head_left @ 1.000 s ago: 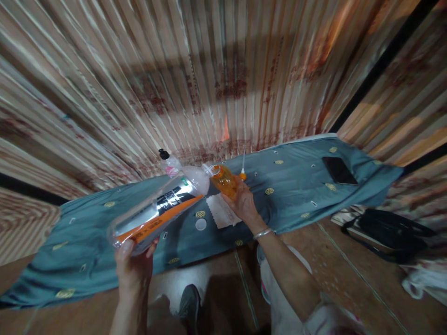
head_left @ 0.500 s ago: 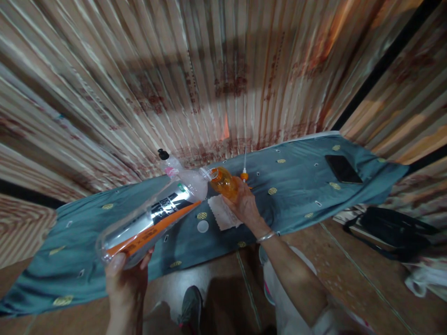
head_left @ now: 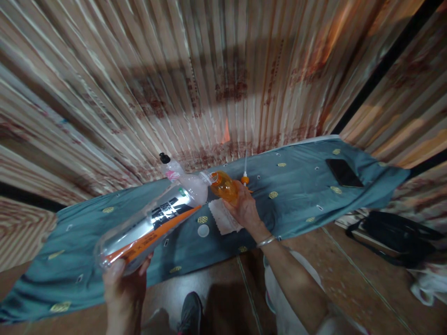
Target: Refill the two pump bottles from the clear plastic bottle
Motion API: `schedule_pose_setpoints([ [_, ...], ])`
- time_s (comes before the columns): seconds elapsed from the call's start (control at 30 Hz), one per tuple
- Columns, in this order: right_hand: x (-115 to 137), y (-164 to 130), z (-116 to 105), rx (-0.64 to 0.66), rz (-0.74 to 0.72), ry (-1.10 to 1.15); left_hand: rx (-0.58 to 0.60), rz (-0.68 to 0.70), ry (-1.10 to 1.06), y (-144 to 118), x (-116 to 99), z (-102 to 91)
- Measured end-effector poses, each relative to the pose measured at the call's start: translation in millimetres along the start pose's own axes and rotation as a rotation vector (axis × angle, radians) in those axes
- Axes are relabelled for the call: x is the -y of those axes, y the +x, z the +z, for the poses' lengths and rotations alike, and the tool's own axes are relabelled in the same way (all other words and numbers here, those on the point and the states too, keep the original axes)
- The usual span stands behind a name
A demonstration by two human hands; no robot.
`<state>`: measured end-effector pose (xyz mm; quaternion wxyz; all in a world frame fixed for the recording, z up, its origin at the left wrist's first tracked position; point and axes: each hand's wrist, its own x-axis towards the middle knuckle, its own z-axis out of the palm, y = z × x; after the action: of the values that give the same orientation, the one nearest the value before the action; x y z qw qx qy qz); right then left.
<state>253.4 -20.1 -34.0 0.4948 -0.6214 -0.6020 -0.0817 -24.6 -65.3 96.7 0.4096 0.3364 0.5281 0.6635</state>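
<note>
While L hand (head_left: pixel 124 284) grips big bottle (head_left: pixel 153 225), its mouth at amber bottle (head_left: pixel 224 187) clasped by R hand (head_left: pixel 247 208), pump top (head_left: pixel 245 179) lies off beyond R hand; pour prob. underway, amt left I can't tell.

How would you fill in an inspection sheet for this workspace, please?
Surface: patterned blue-green cloth, wrinkled.
Things in hand: large bottle, tilted, mouth at that of the orange bottle; contact unclear.
Clutter: black-capped bottle, orange-collared pump top, round disc, pale sheet, dark flat device.
Hands: left hand holds the large bottle near its base; right hand holds the orange bottle.
Cables: nothing seen.
Surroundings: pleated curtain behind; black bag at right.
</note>
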Motion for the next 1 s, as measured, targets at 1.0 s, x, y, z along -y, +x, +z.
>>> schedule_pose_setpoints([
  [1.0, 1.3, -0.1, -5.0, 0.012, 0.014, 0.001, 0.018, -0.002, -0.022, 2.1, 2.9, 0.1],
])
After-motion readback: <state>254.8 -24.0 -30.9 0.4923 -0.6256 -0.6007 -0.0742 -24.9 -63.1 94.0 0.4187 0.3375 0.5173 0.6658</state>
